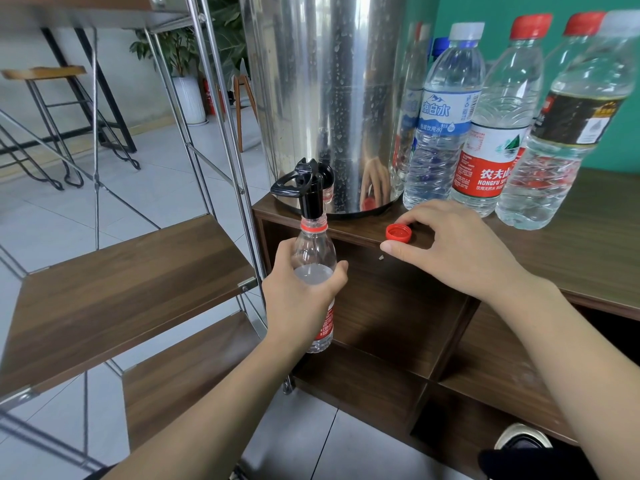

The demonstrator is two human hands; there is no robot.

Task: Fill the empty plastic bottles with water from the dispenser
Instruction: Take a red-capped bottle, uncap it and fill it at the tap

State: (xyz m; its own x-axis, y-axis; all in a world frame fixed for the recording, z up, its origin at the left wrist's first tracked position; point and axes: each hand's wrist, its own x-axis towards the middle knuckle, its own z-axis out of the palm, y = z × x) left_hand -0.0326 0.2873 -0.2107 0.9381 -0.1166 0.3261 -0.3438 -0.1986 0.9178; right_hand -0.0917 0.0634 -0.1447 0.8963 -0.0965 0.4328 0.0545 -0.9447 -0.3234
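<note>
Wooden cabinet point(571, 251) — left hand point(301, 299) grips upright bottle point(317, 251), mouth up under tap point(310, 188); right hand point(457, 244) pinches red cap point(399, 233).

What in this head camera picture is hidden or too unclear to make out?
- Lower part of the clear plastic bottle under the black tap: covered by the left hand.
- Red screw cap: far side hidden behind the right hand fingers.
- Black-labelled bottle: blurred, label unreadable.
- Steel dispenser: top cut off by the frame's upper edge.
</note>
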